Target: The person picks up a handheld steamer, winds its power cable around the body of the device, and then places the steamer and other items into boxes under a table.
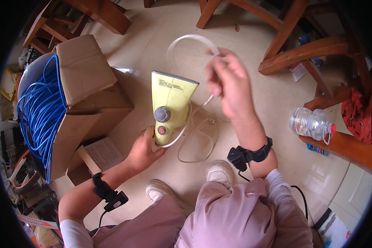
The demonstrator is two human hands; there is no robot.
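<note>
A pale yellow corded appliance [173,93] stands out before me, its wide grey-edged end pointing away. It carries a grey knob [162,114], a red round button [162,130] and a block of printed text. My left hand [146,150] grips its narrow near end. Off to the right of the appliance, my right hand [226,76] is raised and blurred, with its fingers closed on the white power cord [190,36]. The cord arcs above the floor from that hand; more of it loops beside the appliance and down to a plug [211,121].
At left stands a cardboard box [91,71] holding coiled blue cable [45,117], with a smaller box [102,152] beside it. Wooden furniture legs [272,37] frame the tiled floor [142,49]. A clear plastic bottle [311,122] lies at right, near a red bag [358,114].
</note>
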